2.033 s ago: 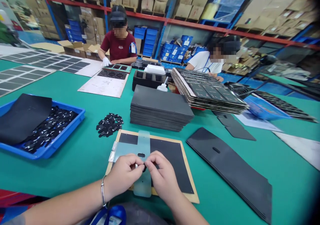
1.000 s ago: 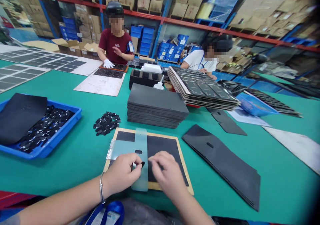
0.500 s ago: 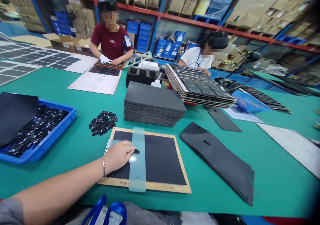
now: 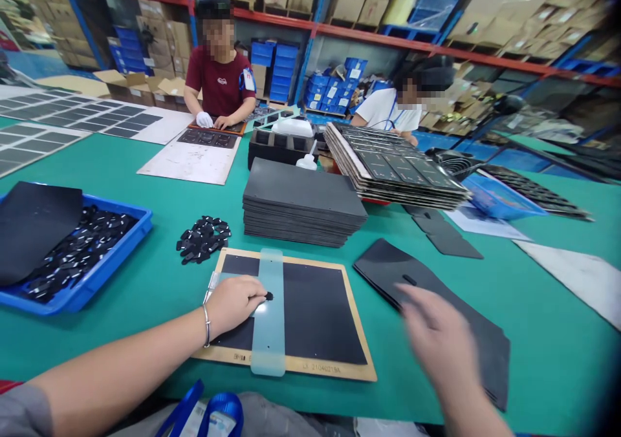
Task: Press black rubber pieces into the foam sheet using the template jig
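Note:
My left hand (image 4: 237, 304) lies over the left part of a wood-edged board (image 4: 339, 370) and pinches a small black piece (image 4: 270, 296). That piece rests at a hole in a translucent bluish strip (image 4: 270, 340), which crosses a black sheet (image 4: 323, 308) on the board. My right hand (image 4: 439, 337) is over a stack of black sheets (image 4: 466, 314) at the right, its fingers smeared by motion. Close to its fingertips, a small black oblong piece (image 4: 410, 280) lies on the top sheet. Whether the right hand holds anything is not visible.
A heap of small black parts (image 4: 201, 238) lies behind the board, left of a thick black sheet stack (image 4: 303, 207). At the left stands a blue tray (image 4: 114, 246) of similar parts. Across the green table (image 4: 169, 207) are two co-workers and leaning stacked panels (image 4: 388, 165).
My right hand has come into view from the lower right, over the black sheets. My left hand stays at the strip, gripping the small black piece. The view has shifted slightly.

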A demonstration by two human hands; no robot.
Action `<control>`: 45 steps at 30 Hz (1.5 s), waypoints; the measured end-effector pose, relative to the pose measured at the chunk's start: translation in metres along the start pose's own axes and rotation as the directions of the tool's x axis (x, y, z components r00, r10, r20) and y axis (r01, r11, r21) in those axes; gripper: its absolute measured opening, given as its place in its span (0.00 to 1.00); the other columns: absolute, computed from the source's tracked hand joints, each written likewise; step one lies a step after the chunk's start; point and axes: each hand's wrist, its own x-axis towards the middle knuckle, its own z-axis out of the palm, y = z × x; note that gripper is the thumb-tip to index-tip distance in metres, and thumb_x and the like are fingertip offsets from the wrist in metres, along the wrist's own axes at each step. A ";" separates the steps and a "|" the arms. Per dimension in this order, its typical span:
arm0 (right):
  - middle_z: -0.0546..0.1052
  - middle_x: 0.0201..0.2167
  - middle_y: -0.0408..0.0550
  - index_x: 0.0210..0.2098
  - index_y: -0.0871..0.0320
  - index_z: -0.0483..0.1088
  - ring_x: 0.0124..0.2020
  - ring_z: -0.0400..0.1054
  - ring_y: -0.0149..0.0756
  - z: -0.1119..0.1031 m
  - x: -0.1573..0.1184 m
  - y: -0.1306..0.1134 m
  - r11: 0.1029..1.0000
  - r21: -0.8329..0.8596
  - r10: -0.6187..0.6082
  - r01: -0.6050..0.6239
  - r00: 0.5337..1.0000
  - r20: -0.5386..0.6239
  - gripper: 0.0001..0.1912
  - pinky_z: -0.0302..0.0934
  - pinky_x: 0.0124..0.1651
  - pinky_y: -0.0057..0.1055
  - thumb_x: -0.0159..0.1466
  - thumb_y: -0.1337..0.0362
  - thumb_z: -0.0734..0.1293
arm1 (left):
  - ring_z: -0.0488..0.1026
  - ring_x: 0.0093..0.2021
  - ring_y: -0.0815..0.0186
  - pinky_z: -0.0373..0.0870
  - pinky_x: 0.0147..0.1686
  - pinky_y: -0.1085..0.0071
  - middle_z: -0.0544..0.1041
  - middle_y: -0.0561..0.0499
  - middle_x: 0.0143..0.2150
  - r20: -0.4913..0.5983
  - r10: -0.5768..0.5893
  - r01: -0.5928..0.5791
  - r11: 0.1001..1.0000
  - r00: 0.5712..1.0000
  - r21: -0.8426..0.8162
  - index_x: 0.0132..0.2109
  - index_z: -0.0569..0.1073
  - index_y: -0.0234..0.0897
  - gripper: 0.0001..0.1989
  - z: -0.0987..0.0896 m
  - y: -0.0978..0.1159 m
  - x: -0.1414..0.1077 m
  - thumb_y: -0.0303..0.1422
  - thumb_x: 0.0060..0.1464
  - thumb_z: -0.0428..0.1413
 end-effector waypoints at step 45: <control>0.57 0.62 0.45 0.59 0.48 0.58 0.62 0.48 0.47 0.081 0.024 -0.119 0.934 0.161 -0.346 0.320 0.691 0.635 0.28 0.29 0.62 0.60 0.62 0.49 0.62 | 0.69 0.29 0.67 0.61 0.25 0.72 0.68 0.50 0.37 0.212 0.006 -0.111 0.866 0.977 0.488 0.56 0.65 0.48 0.18 -0.009 0.005 -0.018 0.36 0.60 0.44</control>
